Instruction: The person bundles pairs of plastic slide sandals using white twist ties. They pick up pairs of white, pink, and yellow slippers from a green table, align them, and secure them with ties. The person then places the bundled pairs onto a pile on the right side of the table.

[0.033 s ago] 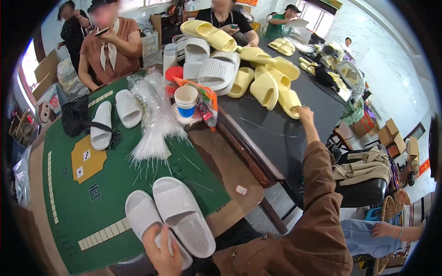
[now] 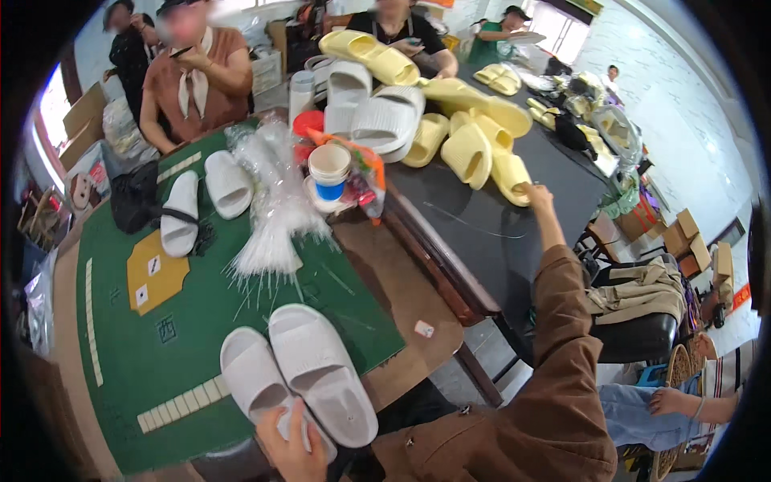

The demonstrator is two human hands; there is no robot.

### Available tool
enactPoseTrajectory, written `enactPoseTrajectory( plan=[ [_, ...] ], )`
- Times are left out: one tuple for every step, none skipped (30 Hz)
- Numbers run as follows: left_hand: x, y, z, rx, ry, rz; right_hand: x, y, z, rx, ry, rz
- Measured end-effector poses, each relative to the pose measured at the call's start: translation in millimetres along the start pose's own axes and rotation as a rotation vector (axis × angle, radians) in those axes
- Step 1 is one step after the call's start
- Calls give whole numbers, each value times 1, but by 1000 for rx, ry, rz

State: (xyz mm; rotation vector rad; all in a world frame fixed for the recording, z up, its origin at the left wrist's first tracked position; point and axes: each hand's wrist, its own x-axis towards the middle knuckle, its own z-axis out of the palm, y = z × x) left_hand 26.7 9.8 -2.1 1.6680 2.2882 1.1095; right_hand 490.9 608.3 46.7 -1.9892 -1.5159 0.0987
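Observation:
Two light grey slippers, the left one [image 2: 255, 371] and the right one [image 2: 323, 373], lie side by side at the near edge of the green mat. My left hand [image 2: 291, 442] is curled around the heel end of the left grey slipper, thumb and fingers on its sides. Out to the right, my right arm reaches across to a yellow slipper [image 2: 507, 173] on the dark table. The fingers of my right hand [image 2: 540, 201] pinch its near end. Behind it rises a heap of yellow slippers [image 2: 466, 153] and grey slippers [image 2: 384, 124].
On the green mat [image 2: 241, 418] lie two more pale slippers [image 2: 227, 185], a bundle of clear plastic ties [image 2: 277, 209] and a black strap bag [image 2: 135, 197]. Stacked paper cups [image 2: 328, 165] stand near the dark table [image 2: 450, 217]. Several people are around the tables; a chair [image 2: 634, 333] stands at right.
The view has shifted slightly. Both of my hands stay on the same slippers, with no clear movement of either pair.

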Motion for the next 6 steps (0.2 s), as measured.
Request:
enactPoseTrajectory(
  plan=[
    [-15,10,-14,93,-52,-117,-29,-49,41,96,-329,104],
    [-24,19,-22,175,-109,-250,-78,-82,66,347,-474,249],
    [-20,26,-18,138,-161,-280,-74,-67,53,355,-519,142],
    [-14,31,-13,130,-210,-330,-73,-59,55,519,-744,96],
    [-3,24,3,68,-191,-160,16,13,15,510,-777,-42],
    [0,20,7,163,-240,-150,6,-11,70,529,-863,-65]
  ],
)
